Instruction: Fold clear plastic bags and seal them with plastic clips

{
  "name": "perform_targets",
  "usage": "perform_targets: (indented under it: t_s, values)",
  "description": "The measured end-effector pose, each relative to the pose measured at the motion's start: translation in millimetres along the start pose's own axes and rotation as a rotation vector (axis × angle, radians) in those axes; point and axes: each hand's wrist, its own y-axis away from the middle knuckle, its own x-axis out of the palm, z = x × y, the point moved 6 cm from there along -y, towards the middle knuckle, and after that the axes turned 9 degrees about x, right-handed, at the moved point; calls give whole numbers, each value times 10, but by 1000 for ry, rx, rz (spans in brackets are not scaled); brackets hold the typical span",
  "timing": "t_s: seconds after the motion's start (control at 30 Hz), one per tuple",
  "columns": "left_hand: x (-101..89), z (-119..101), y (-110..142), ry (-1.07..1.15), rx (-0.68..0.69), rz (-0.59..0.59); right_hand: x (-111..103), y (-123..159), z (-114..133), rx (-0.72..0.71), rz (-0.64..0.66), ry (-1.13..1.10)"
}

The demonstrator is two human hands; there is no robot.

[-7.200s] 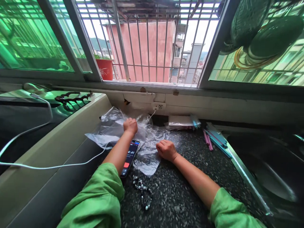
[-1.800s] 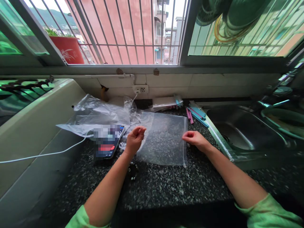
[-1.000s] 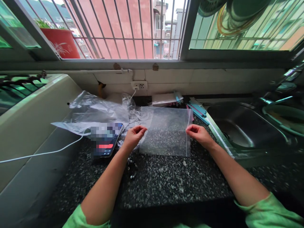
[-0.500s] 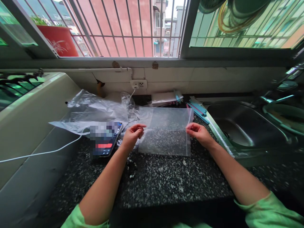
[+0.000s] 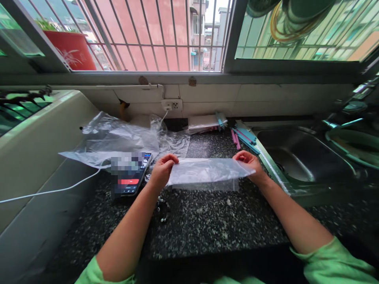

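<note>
A clear plastic bag (image 5: 204, 171) is stretched between my hands just above the dark speckled counter (image 5: 201, 225). It is doubled over, with the upper layer hanging forward and a strip of the lower layer showing beneath. My left hand (image 5: 162, 169) pinches its left end near the fold. At the right end, my right hand (image 5: 251, 165) is closed on the bag, its fingertips partly behind the plastic. A phone (image 5: 134, 177) lies left of my left hand, and a beaded bracelet (image 5: 162, 209) rests by that wrist.
Crumpled clear plastic (image 5: 124, 136) covers the counter's back left, crossed by a white cable (image 5: 59, 194). Pink strips (image 5: 236, 140) and blue strips (image 5: 247, 139) lie beside the steel sink (image 5: 296, 154). A packet of clear bags (image 5: 204, 123) sits against the wall.
The bag lay flat and spread out; its far half is now folded over toward me. Both hands have closed on its ends. The pink strips behind it are now uncovered.
</note>
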Motion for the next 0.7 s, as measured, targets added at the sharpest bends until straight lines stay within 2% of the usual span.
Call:
perform_targets:
  t_s: [0.13,0.23,0.3,0.4,0.47,0.6,0.7]
  values:
    - [-3,-20,-11,-36,65,59,-48,16,99,-158,-50,-15]
    - [15,-44,-9,-199,182,120,-69,97,239,-347,-94,51]
    - [36,-114,20,-399,344,117,-86,225,377,-532,-181,163]
    - [105,-256,133,-654,629,47,-68,515,576,-847,-365,402]
    - [191,-330,243,-750,795,27,11,688,646,-1000,-407,547]
    - [446,-411,495,-869,1061,105,290,879,652,-1157,-255,741]
    - [627,-424,651,-935,1152,191,515,977,617,-1260,-132,822]
